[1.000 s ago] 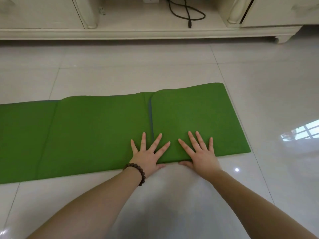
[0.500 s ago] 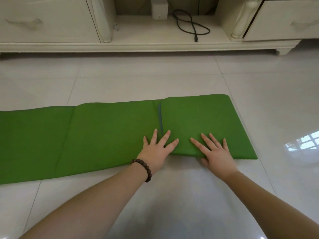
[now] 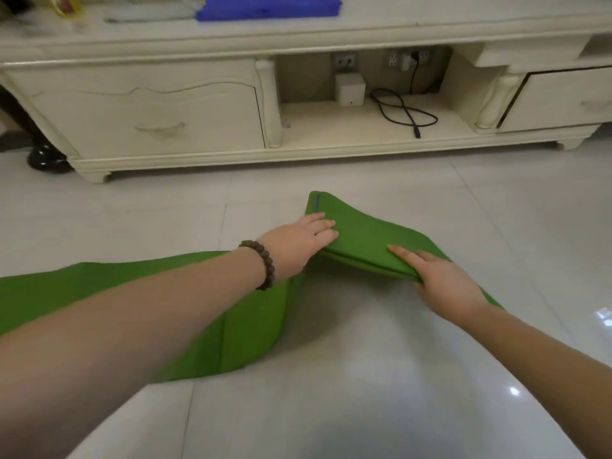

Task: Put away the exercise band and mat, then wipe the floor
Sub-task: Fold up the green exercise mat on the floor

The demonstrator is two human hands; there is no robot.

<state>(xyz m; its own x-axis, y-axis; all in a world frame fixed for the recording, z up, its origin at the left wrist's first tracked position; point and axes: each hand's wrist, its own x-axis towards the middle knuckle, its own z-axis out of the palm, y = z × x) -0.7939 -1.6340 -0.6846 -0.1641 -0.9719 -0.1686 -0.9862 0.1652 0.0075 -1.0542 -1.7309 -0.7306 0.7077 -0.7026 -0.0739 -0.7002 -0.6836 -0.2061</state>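
Now both hands grip the folded end of the green mat (image 3: 364, 240), lifted off the floor (image 3: 331, 376): left hand (image 3: 298, 243) clamps its far corner, right hand (image 3: 440, 279) its near edge, likely to fold it over the flat stretch beneath the left forearm.

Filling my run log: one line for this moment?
step: folding mat | left hand: grip on folded end | right hand: grip on folded end | folded end: lifted | rest: on floor

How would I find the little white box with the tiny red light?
Look at the long cream TV cabinet along the wall, in its open middle shelf. The small white box sits at the back, left of the looped black cable, showing one red dot.
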